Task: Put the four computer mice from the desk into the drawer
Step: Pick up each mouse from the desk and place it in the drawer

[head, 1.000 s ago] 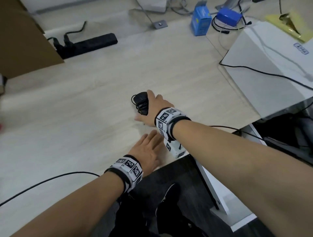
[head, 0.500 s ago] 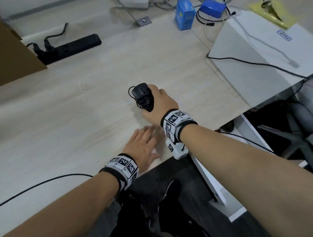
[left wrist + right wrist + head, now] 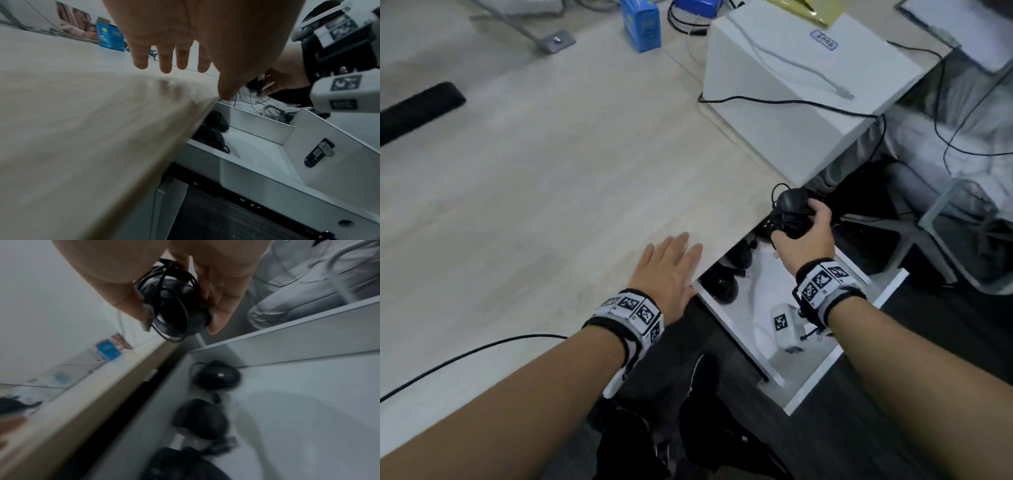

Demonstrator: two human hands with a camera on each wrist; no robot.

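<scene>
- Head view: my right hand [image 3: 803, 236] grips a black mouse [image 3: 791, 212] with its cable [image 3: 174, 308] bundled round the body, so nothing dangles or snags on the drawer edge.
- That mouse is off the bench [image 3: 534, 192] now, held over the far end of the open drawer [image 3: 822, 377], above the mice already in there. Not yet set down.
- My left hand [image 3: 669, 270] lies flat, fingers straight, on the bench by its front edge, holding nothing. My guess: it just steadies me while the other hand reaches.
- Right wrist view: thumb on one side, fingers on the other, cable loops pinned under them against the shell. Below it, three dark mice [image 3: 217, 375] in a row along the drawer's bench-side wall, which leaves the white floor beside them for this one.
- If the count is right, this is the fourth, so the task looks close to done.
- Hard to make out: the nearest of the three is blurred and cut off at the frame edge; I read it as a mouse but can't be sure.
- The bench lip hides part of the drawer in the head view; only two dark shapes show there.
- Left wrist view: the drawer mice are one dark lump under the bench edge, not separable.
</scene>
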